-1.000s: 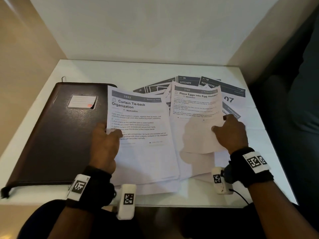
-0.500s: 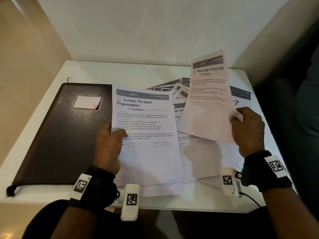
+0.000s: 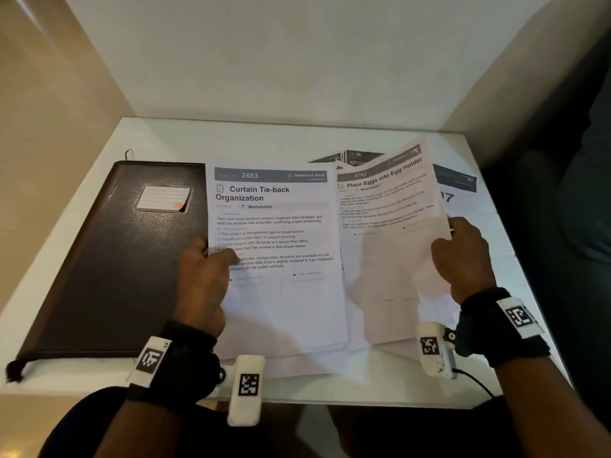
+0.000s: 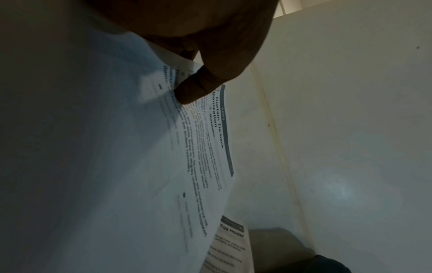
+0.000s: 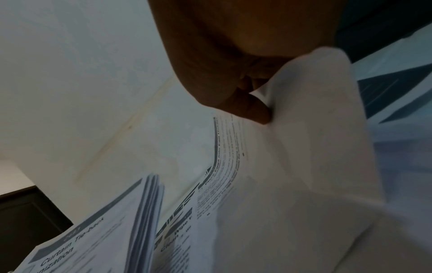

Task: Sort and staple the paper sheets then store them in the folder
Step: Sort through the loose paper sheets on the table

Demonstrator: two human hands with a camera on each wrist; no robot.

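Paper in both hands right now. My left hand (image 3: 203, 285) has the gathered stack (image 3: 281, 292) by its left edge, thumb (image 4: 194, 88) pressed down on the "Curtain Tie-back Organization" page and the other fingers out of sight beneath, so the top of the stack tilts up off the white table (image 3: 231, 140). My right hand (image 3: 463, 256) pinches the "Place Eggs into Egg Holder" sheet (image 3: 386, 233) at its right edge, thumb (image 5: 254, 109) on the printed face, and the page bows between grip and table.

Light stuff, this, and floppy. One sheet sags and curls the moment I hold it at one side only, so I judge it wants a grip near the middle of a long edge, or two hands. The stack is stiffer, but its sheets are smooth and could fan or slip against each other; the right wrist view shows their top edges already splayed a little.

More printed sheets (image 3: 357, 158) lie fanned at the back, just behind the lifted page, some under it. The dark folder (image 3: 99, 259) lies closed on the left, touching the stack's left edge, its label window (image 3: 163, 198) facing up.

Room: the wall sits close behind the table, the right edge is near my right wrist, and open tabletop shows only at the back left. No stapler in view.
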